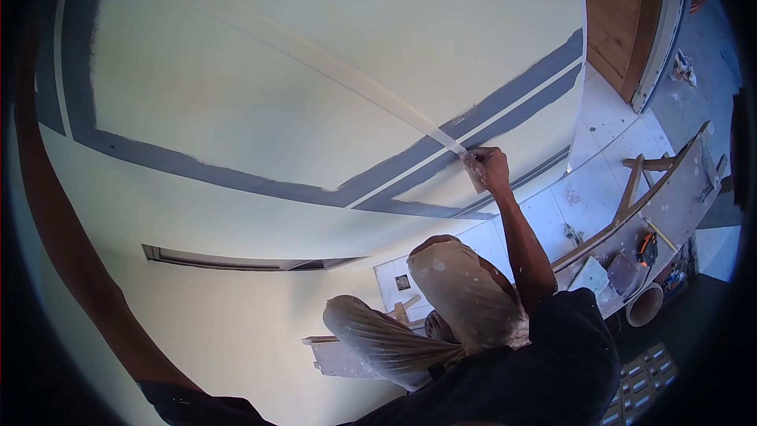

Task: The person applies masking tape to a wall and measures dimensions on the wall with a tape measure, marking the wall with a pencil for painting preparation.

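Note:
My right hand [489, 170] is closed, pinching the lower end of a long, translucent strip of tape [347, 79]. From there the strip runs taut across the cream wall [236, 55] to the upper left. A flat, pinkish-white piece [476, 175] shows under those fingers; I cannot make out what it is. Along the left edge my left arm reaches upward, its hand lost in the dark border. Grey painted bands [221, 176] with rough brushed edges frame a cream panel, and a thin pale line [402, 172] splits the band near my right hand.
I am on a paint-spattered wooden plank [347, 359]. To the right, a second plank [615, 256] on a wooden trestle holds an orange-black tool [648, 249], with a round pot [645, 305] beside it. A wooden door [619, 16] stands open at the upper right above white tiles [603, 130].

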The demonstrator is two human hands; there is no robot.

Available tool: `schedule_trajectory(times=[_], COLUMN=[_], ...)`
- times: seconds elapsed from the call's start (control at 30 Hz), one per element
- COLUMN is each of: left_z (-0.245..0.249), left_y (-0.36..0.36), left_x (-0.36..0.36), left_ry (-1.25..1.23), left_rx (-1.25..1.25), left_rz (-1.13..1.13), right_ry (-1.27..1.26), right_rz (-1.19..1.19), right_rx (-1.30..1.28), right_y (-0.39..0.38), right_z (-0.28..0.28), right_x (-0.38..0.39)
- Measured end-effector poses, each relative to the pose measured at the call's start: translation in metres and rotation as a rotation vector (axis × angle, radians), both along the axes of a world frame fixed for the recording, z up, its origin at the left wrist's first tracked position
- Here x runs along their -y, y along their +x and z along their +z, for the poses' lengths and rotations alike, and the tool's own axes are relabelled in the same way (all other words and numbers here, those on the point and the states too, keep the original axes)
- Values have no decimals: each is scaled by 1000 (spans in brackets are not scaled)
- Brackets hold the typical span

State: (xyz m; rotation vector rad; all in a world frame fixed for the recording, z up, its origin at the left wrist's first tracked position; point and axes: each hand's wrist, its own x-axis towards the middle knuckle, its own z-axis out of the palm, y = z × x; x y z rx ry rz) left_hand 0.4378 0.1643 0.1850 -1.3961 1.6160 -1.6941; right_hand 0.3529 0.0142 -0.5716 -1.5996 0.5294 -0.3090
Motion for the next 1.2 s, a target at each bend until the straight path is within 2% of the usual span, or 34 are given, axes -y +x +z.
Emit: schedule_trajectory(times=[0.1, 0.23, 0.4, 0.47, 0.53, 0.57, 0.6, 0.63, 0.67, 0.73, 0.77, 0.8, 0.83, 0.87, 0.93, 0.97, 1.0, 1.1, 1.2], left_z=[-10, 0, -14, 2, 51, 83, 145, 186, 159, 101, 37, 8, 6, 1, 3, 7, 2, 6, 4], left_y=[-13, -7, -19, -11, 19, 43, 86, 115, 98, 57, 25, 11, 14, 7, 8, 10, 9, 9, 5], left_x=[4, -2, 2, -4, -18, -11, -11, -57, -69, -91, -50, -31, -29, -25, -25, -24, -18, -13, -9], left_ry=[-85, -32, -174, -98, -20, -493, -967, -975, -632, 37, -5, -387, -355, -410, -439, -412, -452, -417, -429], left_rx=[36, -54, -106, -13, 81, -56, -196, -184, 43, 567, 661, -117, -190, -154, -84, -37, -96, -27, -59], left_rz=[97, 6, 105, 85, 66, 302, 536, 536, 522, 551, 593, 242, 103, 140, 166, 161, 152, 93, 114], right_ry=[-8, -15, -27, -8, 13, -7, -27, -158, -298, -248, -233, -126, -135, -49, -88, 46, 51, 38, 21], right_rz=[3, 9, 6, 15, 23, 1, -20, -7, 6, -19, -26, 8, 6, -5, -25, -5, -24, -49, -58], right_rx=[-3, 4, -12, -23, -33, -21, -8, -9, 23, 171, 231, 171, 147, 108, 131, 147, 163, 196, 205], right_y=[3, 3, 5, 5, 6, 6, 6, 9, 19, 29, 29, 28, 22, 4, 11, 6, 8, 10, 14], right_z=[-4, 1, 2, 4, 6, 5, 5, -14, -34, -53, -59, -57, -46, -2, -20, -6, -8, -16, -19], right_x=[0, 1, 1, 2, 1, 1, 0, -3, -1, -3, -4, -2, 1, 3, 1, 3, 2, -1, -1])
